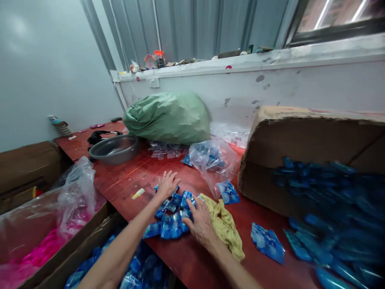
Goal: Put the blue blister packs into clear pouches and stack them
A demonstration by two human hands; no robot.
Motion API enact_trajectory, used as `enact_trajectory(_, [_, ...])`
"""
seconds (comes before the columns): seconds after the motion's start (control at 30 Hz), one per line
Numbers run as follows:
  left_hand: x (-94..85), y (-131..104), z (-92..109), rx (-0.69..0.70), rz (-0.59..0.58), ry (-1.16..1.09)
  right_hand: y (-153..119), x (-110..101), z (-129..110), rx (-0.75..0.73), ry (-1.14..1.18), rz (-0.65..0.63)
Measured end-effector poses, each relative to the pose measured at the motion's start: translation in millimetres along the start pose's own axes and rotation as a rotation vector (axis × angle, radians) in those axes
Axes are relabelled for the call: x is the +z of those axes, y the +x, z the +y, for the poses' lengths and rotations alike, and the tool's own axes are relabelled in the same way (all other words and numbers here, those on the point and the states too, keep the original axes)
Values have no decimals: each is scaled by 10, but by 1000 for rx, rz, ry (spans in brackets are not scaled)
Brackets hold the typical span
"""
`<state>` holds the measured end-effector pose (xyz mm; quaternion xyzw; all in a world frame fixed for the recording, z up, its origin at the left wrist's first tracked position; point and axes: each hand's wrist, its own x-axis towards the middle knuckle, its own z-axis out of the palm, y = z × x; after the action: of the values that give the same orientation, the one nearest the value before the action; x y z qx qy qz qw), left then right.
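Note:
Several small blue shiny packets [171, 224] lie in a loose group on the red tabletop [120, 184]. Over the far side of the group is my left hand [167, 186], fingers stretched out and apart, palm down. At the group's right side my right hand [201, 221] has its thumb and fingers spread, near or touching the packets; exact contact cannot be told. Neither hand grips anything. A crumpled yellow-green cloth [225, 224] lies just right of my right hand. Flat blue printed pieces [267, 243] rest farther right, and another blue printed piece [228, 192] lies beyond the cloth.
On the right, a cardboard box [264, 192] lies open, with many blue items [337, 241] spilling out. A green sack [168, 118], grey basin [114, 150] and clear plastic bag [215, 160] stand behind. Below left are pink items [45, 249] in a lined box and blue packets [141, 269].

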<state>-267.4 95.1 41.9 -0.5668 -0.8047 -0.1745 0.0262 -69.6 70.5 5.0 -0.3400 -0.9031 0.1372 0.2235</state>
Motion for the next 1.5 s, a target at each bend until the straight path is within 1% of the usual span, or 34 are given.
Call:
enact_trajectory(0.07, [94, 228, -165, -29, -43, 8, 152, 175, -12, 47, -5, -60])
enact_trajectory(0.1, [148, 281, -218, -31, -67, 9, 196, 238, -7, 60, -11, -79])
enact_trajectory(0.17, [248, 281, -280, -17, -108, 2, 232, 311, 7, 58, -19, -95])
enact_trajectory(0.27, [329, 114, -328, 25, -138, -17, 214, 335, -16, 31, -10, -89])
enact_trajectory(0.33, [323, -48, -371, 53, -142, -27, 191, 344, -86, 17, 6, -85])
enact_trajectory(0.4, [272, -230, -445, 69, -138, -27, 167, 373, -207, 0, 30, -92])
enact_trajectory(0.47, [183, -437, -559, 68, -127, -18, 133, 417, -373, -29, 66, -113])
enact_trajectory(0.57, [-1, -818, -815, 40, -117, -2, 45, 499, -684, -107, 138, -164])
enact_trajectory(0.63, [-146, -1129, -1025, 6, -123, 7, -42, 563, -919, -176, 196, -207])
enact_trajectory(0.73, [-375, -1658, -1349, -68, -154, 8, -192, 670, -1275, -310, 308, -297])
enact_trajectory(0.83, [-619, -2155, -1618, -206, -205, -20, -295, 718, -1529, -428, 451, -379])
enact_trajectory(0.87, [-700, -2287, -1683, -263, -204, -30, -305, 698, -1560, -438, 499, -379])
enact_trajectory(0.93, [-842, -2477, -1762, -374, -128, -44, -294, 583, -1497, -414, 572, -329])
enact_trajectory(0.97, [-893, -2533, -1771, -422, -63, -45, -279, 489, -1395, -385, 596, -286])
enact_trajectory(1.0, [-924, -2563, -1754, -462, 7, -44, -266, 377, -1244, -351, 589, -241])
enact_trajectory(1.07, [-905, -2564, -1629, -512, 112, -50, -275, 131, -819, -261, 453, -154])
enact_trajectory(1.13, [-778, -2506, -1361, -513, 158, -81, -362, -85, -308, -146, 242, -21])
enact_trajectory(1.17, [-684, -2464, -1170, -495, 173, -113, -436, -163, -58, -104, 127, 21])
enact_trajectory(1.2, [-579, -2415, -944, -450, 209, -196, -525, -215, 167, -68, -2, 21])
enact_trajectory(1.23, [-471, -2360, -689, -385, 214, -274, -621, -242, 356, -16, -126, 13])
enact_trajectory(1.27, [-364, -2297, -414, -320, 209, -338, -715, -244, 505, 69, -239, -20])
enact_trajectory(1.3, [-261, -2225, -130, -258, 169, -402, -797, -227, 612, 133, -314, -58])
enact_trajectory(1.33, [-163, -2141, 149, -193, 121, -455, -862, -197, 682, 167, -349, -94])
enact_trajectory(1.4, [26, -1936, 650, -71, -2, -538, -927, -119, 747, 181, -340, -140])
enact_trajectory(1.43, [119, -1819, 852, -9, -48, -569, -930, -83, 759, 159, -299, -136])
enact_trajectory(1.5, [295, -1586, 1139, 111, -117, -602, -896, -39, 766, 118, -211, -80])
